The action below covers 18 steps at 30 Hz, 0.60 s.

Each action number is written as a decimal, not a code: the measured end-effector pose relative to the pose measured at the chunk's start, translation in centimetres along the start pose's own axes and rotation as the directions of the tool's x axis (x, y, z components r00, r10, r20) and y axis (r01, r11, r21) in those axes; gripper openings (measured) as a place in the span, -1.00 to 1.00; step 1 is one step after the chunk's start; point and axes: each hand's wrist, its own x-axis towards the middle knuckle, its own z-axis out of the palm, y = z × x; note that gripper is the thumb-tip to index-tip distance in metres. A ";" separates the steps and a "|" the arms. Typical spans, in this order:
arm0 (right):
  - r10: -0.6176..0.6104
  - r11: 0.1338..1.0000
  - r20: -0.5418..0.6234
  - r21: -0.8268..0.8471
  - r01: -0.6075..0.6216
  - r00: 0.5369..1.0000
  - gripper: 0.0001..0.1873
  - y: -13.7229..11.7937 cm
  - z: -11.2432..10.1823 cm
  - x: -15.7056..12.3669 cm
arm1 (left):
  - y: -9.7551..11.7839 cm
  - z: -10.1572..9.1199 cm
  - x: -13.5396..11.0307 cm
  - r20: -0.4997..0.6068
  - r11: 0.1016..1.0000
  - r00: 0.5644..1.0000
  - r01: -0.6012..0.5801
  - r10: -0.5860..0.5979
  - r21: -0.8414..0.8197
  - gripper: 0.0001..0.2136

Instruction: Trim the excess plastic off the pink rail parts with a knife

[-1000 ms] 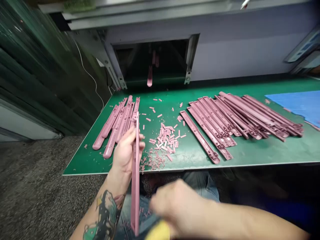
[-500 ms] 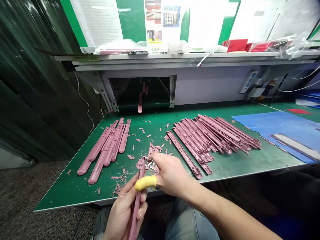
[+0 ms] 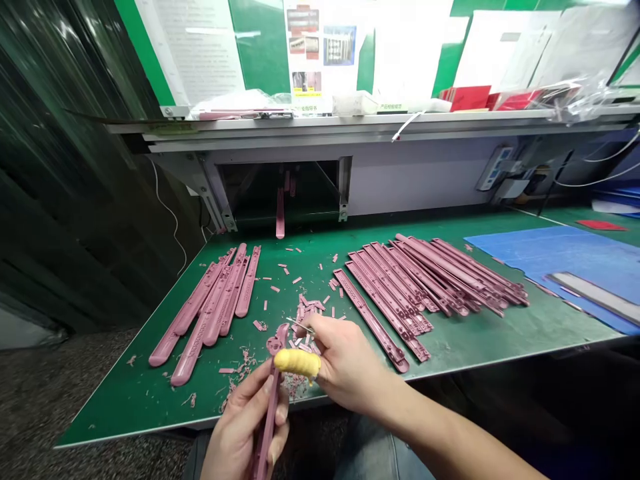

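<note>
My left hand (image 3: 245, 417) is closed around a long pink plastic strip (image 3: 273, 403), which points away from me at a tilt. At its far end the strip has a rounded part with a hole. My right hand (image 3: 347, 360) pinches a thin metal blade (image 3: 301, 325) whose handle is hidden in the fingers. The blade is near the strip's far tip; I cannot tell whether they touch. A yellow finger cover (image 3: 298, 362) wraps the right thumb, which lies across or just above the strip.
Pink strips (image 3: 215, 300) lie at the left of the green table (image 3: 295, 240), and a larger pile of pink strips (image 3: 420, 280) at the right. Small pink offcuts (image 3: 310, 307) and shavings (image 3: 243, 367) are scattered between. A blue sheet (image 3: 560, 250) lies far right, below a shelf (image 3: 370, 125).
The right hand and blade have shifted slightly off the strip's far end, and the thumb has risen a little. The left hand keeps its hold. The whole view has moved slightly.
</note>
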 end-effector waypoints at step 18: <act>-0.039 0.998 0.327 0.067 0.018 0.944 -0.73 -1.3 2.4 -6.0 | 7.9 0.6 0.4 0.035 0.743 0.744 -0.669 0.668 0.024 -0.64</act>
